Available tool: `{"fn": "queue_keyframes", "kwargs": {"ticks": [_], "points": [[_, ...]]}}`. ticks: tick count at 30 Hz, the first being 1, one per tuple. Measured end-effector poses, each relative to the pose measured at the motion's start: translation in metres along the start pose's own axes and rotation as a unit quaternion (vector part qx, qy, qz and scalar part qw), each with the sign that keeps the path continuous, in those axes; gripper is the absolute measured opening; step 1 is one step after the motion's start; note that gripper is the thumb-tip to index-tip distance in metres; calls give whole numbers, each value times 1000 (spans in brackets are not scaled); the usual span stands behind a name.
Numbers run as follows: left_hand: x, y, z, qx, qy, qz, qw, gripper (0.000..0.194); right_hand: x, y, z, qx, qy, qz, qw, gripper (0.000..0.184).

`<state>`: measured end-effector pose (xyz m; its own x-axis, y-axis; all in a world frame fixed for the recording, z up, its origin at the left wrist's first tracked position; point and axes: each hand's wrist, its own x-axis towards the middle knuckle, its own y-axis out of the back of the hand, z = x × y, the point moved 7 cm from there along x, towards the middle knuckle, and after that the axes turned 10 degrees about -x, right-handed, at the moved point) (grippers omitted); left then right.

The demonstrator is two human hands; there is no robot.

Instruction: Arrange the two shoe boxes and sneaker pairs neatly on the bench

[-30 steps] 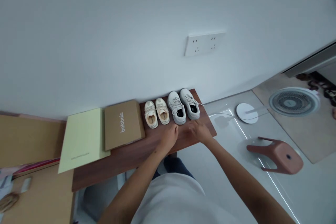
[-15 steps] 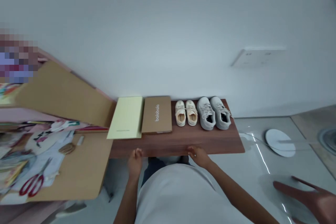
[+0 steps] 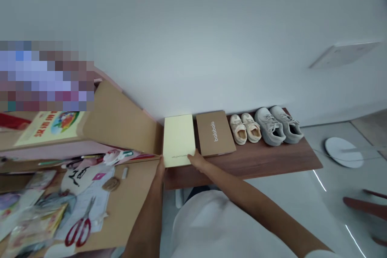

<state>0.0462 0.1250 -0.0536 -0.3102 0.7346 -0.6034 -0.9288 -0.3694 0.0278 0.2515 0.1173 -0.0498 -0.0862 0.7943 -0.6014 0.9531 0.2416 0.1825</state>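
A pale yellow shoebox (image 3: 179, 137) lies flat at the left end of a brown wooden bench (image 3: 248, 166), its back against the wall. My left hand (image 3: 162, 164) holds its front left corner. At the front right corner, my right hand (image 3: 197, 160) grips it with the thumb on the lid; the other fingers are mostly hidden. Just right of it is a brown cardboard shoebox (image 3: 215, 133) marked "balabala". Further along stand a small pair of cream shoes (image 3: 245, 128) and a larger pair of grey-white sneakers (image 3: 277, 125), toes toward the wall.
To the left, a desk (image 3: 133, 193) carries red-handled scissors (image 3: 79, 229), papers, plastic bags and a raised brown board (image 3: 121, 125). A wall socket (image 3: 344, 54) is at the right. On the floor stand a round white base (image 3: 344, 152) and reddish-brown legs (image 3: 365, 206).
Both hands have moved from the bench's front edge to the front corners of the pale yellow shoebox. My view has turned left, so more of the desk shows.
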Motion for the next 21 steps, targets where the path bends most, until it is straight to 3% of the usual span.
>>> {"fn": "queue_keyframes", "kwargs": {"ticks": [2,4,7,9,12,15,18,21], "points": [[-4,5,-2,-19,23,-44,999,51,2,-2,14,44,-46,30,998,60],[-13,19,4,-7,0,-70,998,57,-1,-5,28,88,-61,44,993,53],[-38,40,25,111,-145,-61,981,56,-5,-25,42,172,-77,22,982,40],[-64,39,36,218,-271,-34,937,58,-7,-42,44,216,-96,2,972,38],[-101,15,31,320,-381,-36,867,69,-8,-58,35,280,-93,-49,954,48],[-116,-18,9,385,-413,-103,819,69,-10,-53,26,332,-69,-84,937,63],[-113,-43,-13,425,-413,-179,785,68,-8,-32,38,310,-99,30,945,54],[-101,-56,-28,438,-401,-218,775,69,-7,-22,45,245,-100,127,956,38]]}}
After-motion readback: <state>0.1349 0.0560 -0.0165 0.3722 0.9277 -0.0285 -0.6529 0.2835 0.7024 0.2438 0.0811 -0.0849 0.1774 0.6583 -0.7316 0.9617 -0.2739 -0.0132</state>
